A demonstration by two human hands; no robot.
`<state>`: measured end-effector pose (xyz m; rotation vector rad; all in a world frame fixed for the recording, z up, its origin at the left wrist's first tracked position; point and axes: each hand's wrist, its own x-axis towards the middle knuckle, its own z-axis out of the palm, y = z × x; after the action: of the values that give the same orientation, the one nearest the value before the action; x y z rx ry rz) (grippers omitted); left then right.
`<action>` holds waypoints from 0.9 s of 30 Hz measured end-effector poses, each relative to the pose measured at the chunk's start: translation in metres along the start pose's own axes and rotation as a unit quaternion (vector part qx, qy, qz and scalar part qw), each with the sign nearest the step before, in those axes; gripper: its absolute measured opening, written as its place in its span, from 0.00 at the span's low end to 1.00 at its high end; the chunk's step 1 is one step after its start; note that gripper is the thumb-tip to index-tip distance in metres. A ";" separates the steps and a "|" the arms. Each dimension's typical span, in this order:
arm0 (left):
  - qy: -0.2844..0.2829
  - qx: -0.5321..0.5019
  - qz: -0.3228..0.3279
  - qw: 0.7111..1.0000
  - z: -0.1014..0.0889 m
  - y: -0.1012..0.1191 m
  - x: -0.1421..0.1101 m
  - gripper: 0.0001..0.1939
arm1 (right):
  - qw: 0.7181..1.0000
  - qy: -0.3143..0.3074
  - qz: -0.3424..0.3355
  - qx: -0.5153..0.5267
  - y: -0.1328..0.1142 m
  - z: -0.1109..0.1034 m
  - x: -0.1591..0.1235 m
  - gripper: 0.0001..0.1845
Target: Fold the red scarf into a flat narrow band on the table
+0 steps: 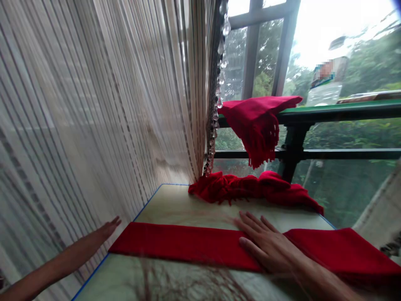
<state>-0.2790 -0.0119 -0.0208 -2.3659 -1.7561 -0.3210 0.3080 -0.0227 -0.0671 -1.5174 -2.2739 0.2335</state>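
Observation:
A long red scarf lies folded flat across the pale tabletop. My right hand rests on it, palm down and fingers stretched out, holding nothing. My left hand reaches out to the left of the table's edge, fingers extended, next to the striped curtain and just short of the scarf's left end. A second red scarf lies bunched at the far side of the table. A third red scarf hangs folded over the green railing.
The table has a blue edge. A string of clear beads hangs along the curtain's edge. Behind the railing is a window with trees outside. Another pale curtain shows at the right.

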 end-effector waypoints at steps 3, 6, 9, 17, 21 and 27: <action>0.001 -0.094 -0.068 0.993 -0.030 0.037 0.025 0.32 | 1.000 -0.011 -0.003 0.001 0.000 -0.001 0.000 0.30; -0.047 -0.129 -0.004 0.990 -0.041 0.083 0.052 0.27 | 1.000 -0.021 -0.003 -0.014 0.001 -0.002 0.000 0.30; -0.096 -0.161 0.095 0.978 -0.036 0.101 0.065 0.22 | 1.000 -0.012 -0.007 -0.017 0.001 -0.002 0.000 0.29; -0.180 -0.219 0.067 0.957 -0.032 0.073 0.084 0.21 | 0.997 -0.060 -0.002 -0.039 -0.015 -0.018 -0.001 0.36; -0.244 -0.237 0.051 0.939 -0.030 0.071 0.097 0.26 | 0.995 -0.084 0.003 -0.048 -0.023 -0.027 -0.002 0.37; -0.303 -0.250 0.071 0.917 -0.035 0.072 0.100 0.25 | 0.992 -0.112 0.015 -0.052 -0.028 -0.034 -0.002 0.38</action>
<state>-0.1848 0.0504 0.0393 -3.2148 -1.8854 0.0047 0.2988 -0.0388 -0.0273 -1.6540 -2.4715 0.3112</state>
